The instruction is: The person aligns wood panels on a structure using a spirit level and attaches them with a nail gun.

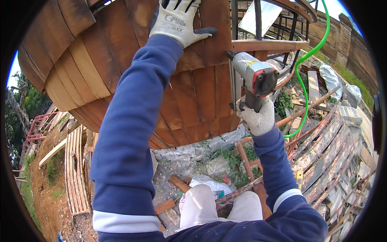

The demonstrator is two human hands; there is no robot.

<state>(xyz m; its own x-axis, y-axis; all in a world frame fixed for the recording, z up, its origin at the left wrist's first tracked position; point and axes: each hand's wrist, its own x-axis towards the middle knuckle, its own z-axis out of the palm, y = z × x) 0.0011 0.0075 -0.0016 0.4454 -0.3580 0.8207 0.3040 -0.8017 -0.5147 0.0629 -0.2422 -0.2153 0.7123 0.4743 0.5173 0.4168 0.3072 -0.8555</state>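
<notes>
Brown boards (193,105) overlap in rows across a big rounded shape that fills the upper middle, straight in front of me and reaching off to my left. Along their right edge, a dark metal frame (258,20) shows bare bars, with a curved wooden rail (270,45) running across them. Beyond that, at upper right, is a brick wall (342,44). Weathered curved slats (326,149) lie over rubble to my right, and a narrower slatted panel (74,173) rests on the dirt to my left. Below the boards are a row of gray stones (185,152) and, closer in, my knees in pale trousers (201,205). A bright green hose (298,72) loops down from the top right and passes out of sight near my right wrist. The nail gun (252,68), wrapped in silver tape, has its nose by the boards' right edge; I can't tell if it touches. My gloved right hand (260,117) is curled tightly around its handle. My gloved left hand (175,24) lies spread on the boards, thumb stuck out to the right, gripping nothing; its fingertips are cut off by the upper edge.
</notes>
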